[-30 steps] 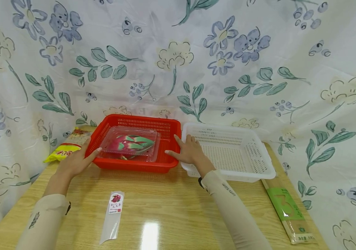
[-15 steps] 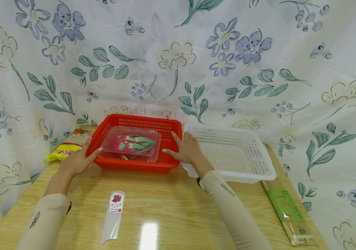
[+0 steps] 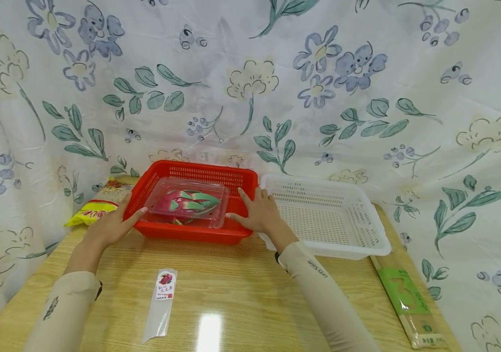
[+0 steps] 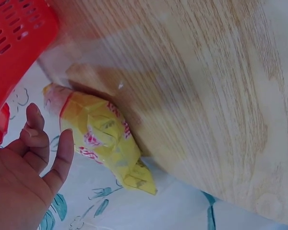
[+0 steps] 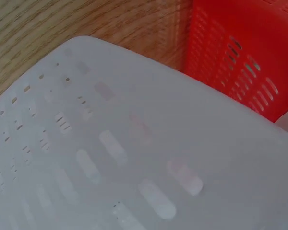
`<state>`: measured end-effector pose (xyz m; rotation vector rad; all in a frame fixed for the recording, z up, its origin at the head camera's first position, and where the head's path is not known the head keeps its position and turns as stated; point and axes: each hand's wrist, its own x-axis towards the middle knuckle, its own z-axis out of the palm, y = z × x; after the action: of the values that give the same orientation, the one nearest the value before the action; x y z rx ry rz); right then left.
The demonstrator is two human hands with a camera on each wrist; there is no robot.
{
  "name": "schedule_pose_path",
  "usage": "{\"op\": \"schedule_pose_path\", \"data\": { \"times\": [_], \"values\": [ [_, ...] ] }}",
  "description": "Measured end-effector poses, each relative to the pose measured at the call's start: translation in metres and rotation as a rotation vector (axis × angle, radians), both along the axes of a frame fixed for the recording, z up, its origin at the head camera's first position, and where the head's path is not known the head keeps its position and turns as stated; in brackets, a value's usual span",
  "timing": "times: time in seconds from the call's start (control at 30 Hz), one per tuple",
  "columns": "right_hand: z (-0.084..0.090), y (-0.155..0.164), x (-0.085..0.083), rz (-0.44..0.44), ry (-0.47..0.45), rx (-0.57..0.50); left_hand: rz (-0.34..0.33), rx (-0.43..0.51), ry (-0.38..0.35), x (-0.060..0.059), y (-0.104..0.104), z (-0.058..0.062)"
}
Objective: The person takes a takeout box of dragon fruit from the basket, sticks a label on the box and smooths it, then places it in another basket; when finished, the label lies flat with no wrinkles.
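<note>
On the table stands a red plastic basket point(image 3: 206, 234) with a clear plastic clamshell box point(image 3: 220, 208) in it. A pink and green dragon fruit point(image 3: 191, 201) shows through the lid. My left hand point(image 3: 110, 226) grips the basket's front left edge, thumb over the rim. The left wrist view shows this hand's bent fingers point(image 4: 62, 160) below the basket wall. My right hand point(image 3: 262, 215) is at the basket's right side, thumb and index finger straight and spread over the rim. A white basket point(image 3: 338, 249) stands behind its other fingers; the right wrist view hides this hand.
A yellow food bag point(image 3: 92, 212) lies left of the red basket. Near the front is a clear strip with a dragon fruit label point(image 3: 164, 286). A green-banded packet point(image 3: 402, 291) lies at the right edge. A floral curtain point(image 3: 215, 98) hangs behind.
My right hand has shifted slightly left, its thumb reaching farther over the red basket. My left hand keeps its place on the rim. The whole head view has drifted a little.
</note>
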<state>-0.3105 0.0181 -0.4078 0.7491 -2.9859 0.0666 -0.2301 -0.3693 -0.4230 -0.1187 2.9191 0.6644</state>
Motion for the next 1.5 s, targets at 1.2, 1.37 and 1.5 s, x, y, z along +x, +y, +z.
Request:
{"op": "schedule_pose_path", "data": {
  "times": [1.2, 1.37, 1.5],
  "values": [
    [0.003, -0.029, 0.005, 0.085, 0.049, 0.17, 0.008, -0.01, 0.018, 0.002, 0.0, -0.001],
    [0.004, -0.033, 0.007, 0.062, -0.018, 0.136, 0.007, -0.008, 0.022, 0.002, 0.0, -0.002],
    [0.002, -0.035, 0.005, 0.052, -0.046, 0.136, 0.01, -0.005, 0.024, 0.001, 0.001, -0.002]
  ]
}}
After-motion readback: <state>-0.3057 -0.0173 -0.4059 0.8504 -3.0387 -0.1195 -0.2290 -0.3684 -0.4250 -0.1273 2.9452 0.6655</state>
